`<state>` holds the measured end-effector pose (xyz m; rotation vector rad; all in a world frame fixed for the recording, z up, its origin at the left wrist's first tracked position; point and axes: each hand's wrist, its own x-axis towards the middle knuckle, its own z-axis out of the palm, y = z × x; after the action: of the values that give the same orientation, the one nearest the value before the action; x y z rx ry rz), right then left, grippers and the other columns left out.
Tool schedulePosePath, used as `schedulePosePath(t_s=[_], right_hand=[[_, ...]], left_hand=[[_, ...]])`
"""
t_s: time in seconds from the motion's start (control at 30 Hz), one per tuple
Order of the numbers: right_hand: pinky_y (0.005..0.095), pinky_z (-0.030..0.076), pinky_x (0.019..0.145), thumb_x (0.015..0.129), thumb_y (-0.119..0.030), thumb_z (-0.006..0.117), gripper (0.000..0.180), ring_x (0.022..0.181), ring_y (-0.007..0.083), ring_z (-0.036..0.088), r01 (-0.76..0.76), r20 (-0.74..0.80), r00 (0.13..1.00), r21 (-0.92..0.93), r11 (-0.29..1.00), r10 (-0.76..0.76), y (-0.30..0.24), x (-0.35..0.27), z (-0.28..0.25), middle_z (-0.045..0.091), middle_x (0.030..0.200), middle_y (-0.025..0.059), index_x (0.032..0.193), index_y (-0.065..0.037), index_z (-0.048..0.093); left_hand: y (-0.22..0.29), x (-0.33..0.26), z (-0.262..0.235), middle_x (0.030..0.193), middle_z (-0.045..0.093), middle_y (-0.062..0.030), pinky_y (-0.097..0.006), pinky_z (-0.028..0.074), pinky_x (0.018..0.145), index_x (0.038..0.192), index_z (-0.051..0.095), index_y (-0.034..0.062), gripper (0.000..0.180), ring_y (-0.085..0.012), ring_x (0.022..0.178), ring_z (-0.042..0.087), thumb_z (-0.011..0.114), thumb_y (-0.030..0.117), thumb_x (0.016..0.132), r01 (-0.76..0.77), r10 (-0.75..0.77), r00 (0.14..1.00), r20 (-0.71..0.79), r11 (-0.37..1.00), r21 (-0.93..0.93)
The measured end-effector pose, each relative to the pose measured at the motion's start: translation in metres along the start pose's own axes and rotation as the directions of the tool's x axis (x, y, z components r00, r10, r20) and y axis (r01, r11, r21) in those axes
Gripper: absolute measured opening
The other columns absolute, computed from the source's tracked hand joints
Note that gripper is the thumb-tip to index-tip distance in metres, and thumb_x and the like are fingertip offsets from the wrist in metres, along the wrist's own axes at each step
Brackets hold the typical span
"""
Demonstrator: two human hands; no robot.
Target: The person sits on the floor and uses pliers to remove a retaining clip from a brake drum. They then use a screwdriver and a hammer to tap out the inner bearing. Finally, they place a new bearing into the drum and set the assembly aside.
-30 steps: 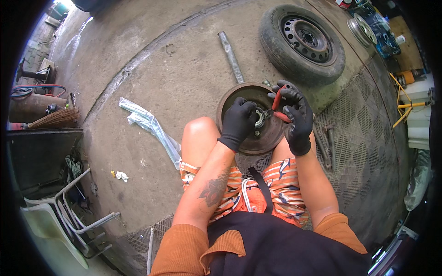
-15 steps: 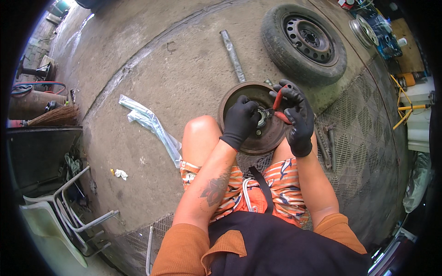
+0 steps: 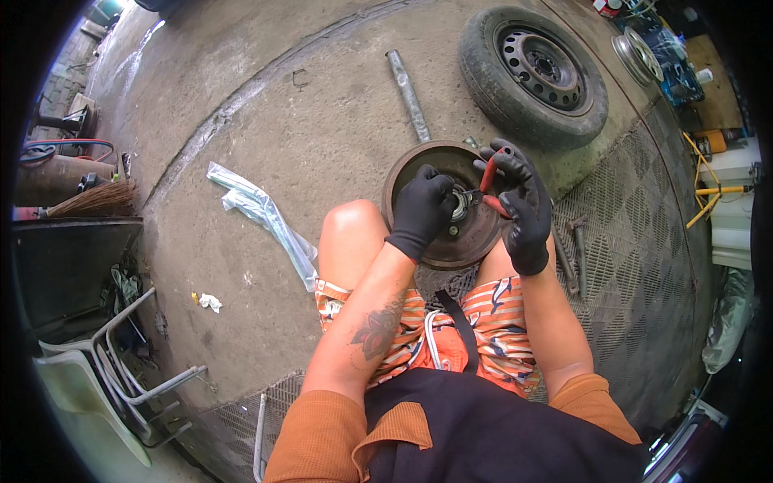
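Note:
A round, rusty brake drum rests on the floor between my knees, with a metal hub ring at its centre. Black-gloved, my right hand is wrapped around red-handled pliers. Their handles are spread, and the dark jaws point left to the hub ring. My left hand, also gloved, lies over the drum's left part with curled fingers beside the ring. Whatever those fingers pinch, if anything, is hidden under the hand.
A metal pipe lies beyond the drum, and a wheel with tyre at the far right. Long wrenches are by my right knee. Clear plastic wrapping is at left, near a metal-framed chair and a broom.
Both hands stay at the hub, with the pliers in nearly the same place. Only a very slight shift of the view shows.

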<state>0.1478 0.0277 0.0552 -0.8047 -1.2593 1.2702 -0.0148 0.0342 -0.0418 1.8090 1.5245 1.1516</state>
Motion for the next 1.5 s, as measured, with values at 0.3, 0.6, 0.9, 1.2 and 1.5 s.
schedulePosePath(t_s=[0.3, 0.6, 0.9, 1.2, 1.5], right_hand=[[0.0448, 0.040, 0.113, 0.083, -0.011, 0.050, 0.055, 0.131, 0.0343, 0.053, -0.007, 0.003, 1.000, -0.004, 1.000, 0.007, 0.003, 0.000, -0.004, 0.046, 0.146, 0.0228, 0.134, 0.009, 0.052], [0.0443, 0.039, 0.114, 0.080, -0.006, 0.052, 0.059, 0.133, 0.0324, 0.051, -0.011, 0.016, 1.000, 0.001, 1.000, 0.011, 0.005, -0.001, -0.003, 0.046, 0.147, 0.0221, 0.137, 0.008, 0.049], [0.0430, 0.036, 0.115, 0.081, 0.000, 0.055, 0.060, 0.137, 0.0306, 0.046, 0.025, 0.097, 0.995, -0.007, 1.000, -0.025, 0.013, 0.002, 0.000, 0.035, 0.154, 0.0223, 0.139, 0.006, 0.042], [0.0393, 0.036, 0.114, 0.081, -0.001, 0.057, 0.076, 0.138, 0.0265, 0.046, -0.027, 0.095, 0.995, 0.047, 0.999, 0.022, 0.001, 0.005, 0.009, 0.033, 0.158, 0.0154, 0.153, 0.002, 0.031], [0.0369, 0.036, 0.114, 0.081, 0.004, 0.049, 0.070, 0.136, 0.0235, 0.048, -0.100, 0.133, 0.987, 0.040, 0.994, 0.094, 0.000, 0.008, -0.002, 0.048, 0.149, 0.0158, 0.150, 0.004, 0.037]], left_hand=[[0.002, 0.001, -0.003, 0.088, 0.063, -0.0131, -0.041, 0.052, 0.068, 0.087, 0.073, 0.0081, 0.016, -0.0335, 0.077, 0.065, 0.074, 0.007, 0.071, 0.012, -0.013, 0.999, 0.030, 1.000, 0.003], [0.000, -0.001, -0.001, 0.088, 0.063, -0.0131, -0.041, 0.052, 0.068, 0.086, 0.072, 0.0080, 0.014, -0.0334, 0.078, 0.065, 0.074, 0.008, 0.072, 0.016, -0.016, 1.000, 0.019, 1.000, -0.010], [-0.002, 0.000, 0.002, 0.087, 0.063, -0.0125, -0.041, 0.052, 0.068, 0.085, 0.072, 0.0093, 0.013, -0.0336, 0.077, 0.066, 0.074, 0.009, 0.073, 0.003, -0.003, 1.000, 0.002, 1.000, -0.009], [0.003, 0.002, 0.003, 0.083, 0.062, -0.0127, -0.041, 0.051, 0.067, 0.080, 0.070, 0.0073, 0.010, -0.0335, 0.076, 0.065, 0.074, 0.013, 0.073, 0.011, -0.009, 0.997, -0.071, 1.000, 0.020], [-0.010, 0.034, 0.019, 0.078, 0.062, -0.0253, -0.051, 0.044, 0.066, 0.071, 0.065, 0.0000, 0.052, -0.0446, 0.074, 0.061, 0.047, 0.039, 0.101, 0.411, -0.392, 0.911, 0.126, 0.884, -0.222]])
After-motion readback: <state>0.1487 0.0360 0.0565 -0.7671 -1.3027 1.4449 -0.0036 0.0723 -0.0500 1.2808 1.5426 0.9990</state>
